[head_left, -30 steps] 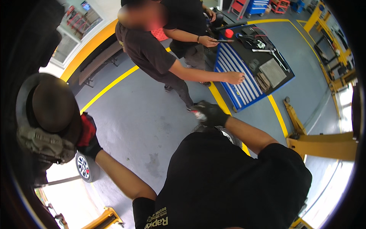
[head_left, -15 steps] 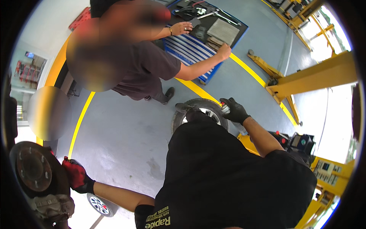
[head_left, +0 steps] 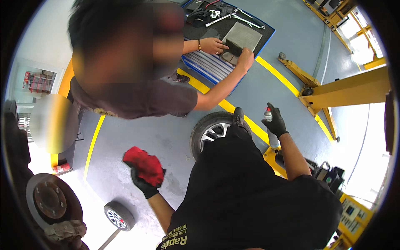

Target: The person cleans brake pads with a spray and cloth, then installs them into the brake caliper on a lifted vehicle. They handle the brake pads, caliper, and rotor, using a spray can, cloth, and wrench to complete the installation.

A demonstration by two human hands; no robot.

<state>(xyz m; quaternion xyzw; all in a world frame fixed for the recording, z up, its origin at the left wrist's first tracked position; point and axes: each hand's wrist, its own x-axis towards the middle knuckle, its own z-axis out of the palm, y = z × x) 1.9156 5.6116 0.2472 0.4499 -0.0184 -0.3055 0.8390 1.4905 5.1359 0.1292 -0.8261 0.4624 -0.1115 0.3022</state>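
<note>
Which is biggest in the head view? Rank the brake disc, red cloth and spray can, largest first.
1. Brake disc
2. Red cloth, in the left hand
3. Spray can, partly covered by the right hand

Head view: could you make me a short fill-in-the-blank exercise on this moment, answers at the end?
1. The right hand grips a can, while the left hand holds a ____ cloth.
2. The gloves are ____.
3. The brake disc appears toward the picture's lower ____ corner.
4. The floor lines are ____.

Missing words: red; black; left; yellow.
</note>
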